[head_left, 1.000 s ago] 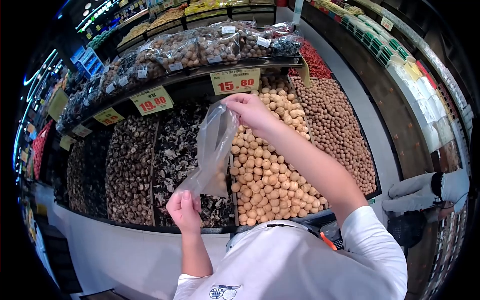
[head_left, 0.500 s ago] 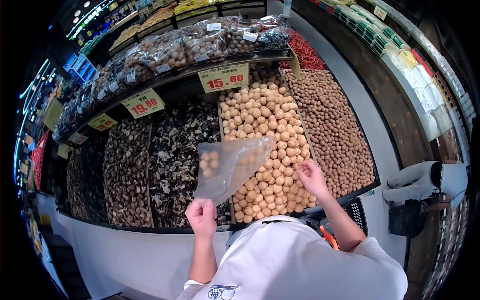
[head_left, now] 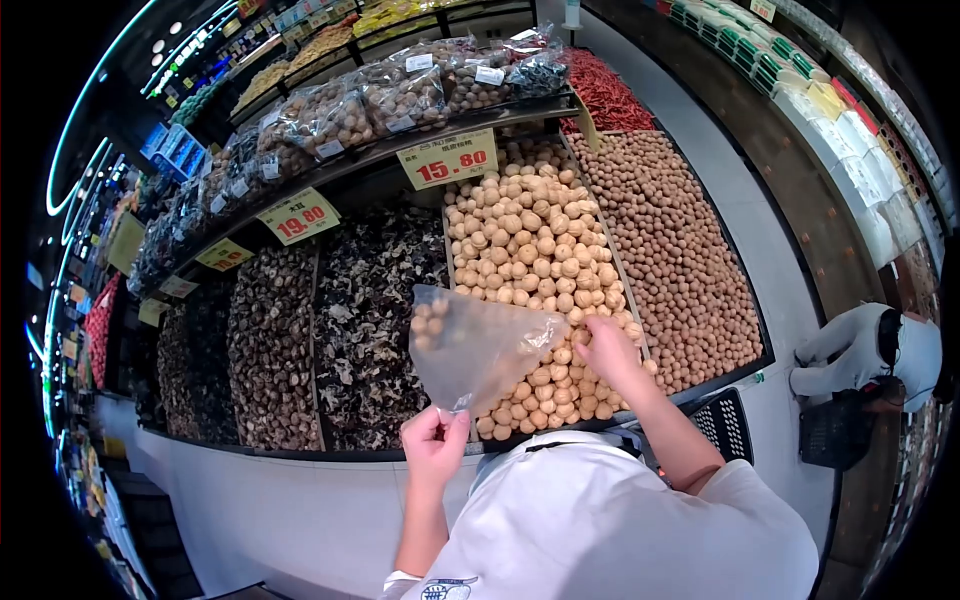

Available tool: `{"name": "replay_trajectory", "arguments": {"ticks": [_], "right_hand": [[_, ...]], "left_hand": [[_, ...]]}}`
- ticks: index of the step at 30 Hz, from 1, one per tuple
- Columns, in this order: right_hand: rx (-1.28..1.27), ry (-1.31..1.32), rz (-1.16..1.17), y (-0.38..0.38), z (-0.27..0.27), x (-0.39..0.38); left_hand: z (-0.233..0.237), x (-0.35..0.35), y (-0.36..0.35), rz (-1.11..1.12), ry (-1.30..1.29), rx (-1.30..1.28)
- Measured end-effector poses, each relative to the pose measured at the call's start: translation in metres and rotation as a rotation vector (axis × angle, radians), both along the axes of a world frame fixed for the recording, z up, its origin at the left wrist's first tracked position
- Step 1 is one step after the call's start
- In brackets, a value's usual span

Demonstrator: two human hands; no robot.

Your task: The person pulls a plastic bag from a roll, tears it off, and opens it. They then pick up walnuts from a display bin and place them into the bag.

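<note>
— Above our left hand (head_left: 435, 447) the clear thin plastic bag (head_left: 495, 350) stands up slanted. Our thumb and the fingers pressed against it pinch its lower corner. What could go wrong from here?

— We judge the bag could flop. Only that one corner is gripped, and the few pale round walnuts inside (head_left: 430, 322) sit in the upper corner, far from the pinch. If the film sags, they could roll out onto the heap of loose tan walnuts (head_left: 520, 235) beyond our fingers.

— And our right hand (head_left: 605, 350)?

— Its fingers curl down onto that heap, touching it just right of the bag's far tip. We cannot tell whether they close on a walnut or only rest there. A loose hold could let one slip over the bin's front edge, or across into the small brown round nuts (head_left: 670, 250) to the right of those fingers.

— How many of each?

— One bag, with about five walnuts in it, though the film blurs them. The heap holds too many to count. We can tell four open bins apart: wrinkled brown dried mushrooms (head_left: 270, 350) and black curled dried fungus (head_left: 370, 300) left of our left fingers, then the walnuts and the small nuts. Two yellow price cards are readable, 15.80 (head_left: 447, 160) and 19.80 (head_left: 298, 215). One other person (head_left: 860, 350) stands well to the right.
</note>
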State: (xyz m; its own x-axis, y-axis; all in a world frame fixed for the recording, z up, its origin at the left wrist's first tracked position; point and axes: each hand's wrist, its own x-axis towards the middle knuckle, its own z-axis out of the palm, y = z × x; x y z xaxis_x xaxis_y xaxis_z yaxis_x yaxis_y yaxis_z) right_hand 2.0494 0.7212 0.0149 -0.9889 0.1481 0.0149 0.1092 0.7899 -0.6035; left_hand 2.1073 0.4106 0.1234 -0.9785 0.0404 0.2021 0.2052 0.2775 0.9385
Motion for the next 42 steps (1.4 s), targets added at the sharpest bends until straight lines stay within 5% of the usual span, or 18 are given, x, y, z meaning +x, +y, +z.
{"name": "replay_trajectory", "arguments": {"ticks": [8, 13, 20, 23, 27, 30, 32, 34, 37, 39, 42], "right_hand": [[-0.031, -0.136, -0.017, 0.002, 0.002, -0.002], [-0.272, 0.212, 0.027, 0.015, -0.003, 0.013], [-0.477, 0.233, 0.036, 0.027, 0.026, 0.031], [-1.002, -0.012, 0.274, 0.023, 0.054, 0.04], [-1.007, 0.093, 0.637, -0.004, 0.065, 0.036], [-0.758, 0.227, 0.81, -0.031, 0.056, 0.016], [-0.77, -0.119, 0.803, -0.055, 0.042, -0.001], [-0.801, -0.188, 0.667, -0.088, 0.023, -0.024], [-0.519, 0.044, 0.699, -0.135, -0.015, -0.071], [-0.992, -0.301, 0.429, -0.151, -0.006, -0.085], [-1.018, -0.057, 0.438, -0.16, -0.004, -0.098]], "left_hand": [[0.004, 0.012, 0.012, 0.089, -0.013, 0.035], [0.003, 0.014, 0.017, 0.112, 0.006, -0.004], [-0.004, 0.02, 0.034, 0.1, -0.073, -0.017], [-0.004, 0.023, 0.043, 0.09, -0.118, -0.039], [-0.011, 0.027, 0.05, 0.083, -0.126, -0.066], [-0.015, 0.034, 0.055, 0.097, -0.125, -0.082], [-0.013, 0.037, 0.061, 0.098, -0.155, -0.027], [-0.018, 0.039, 0.063, 0.106, -0.123, -0.049], [-0.019, 0.042, 0.065, 0.115, -0.117, -0.07], [-0.021, 0.045, 0.064, 0.154, -0.148, -0.038], [-0.019, 0.045, 0.066, 0.186, -0.169, 0.039]]}}
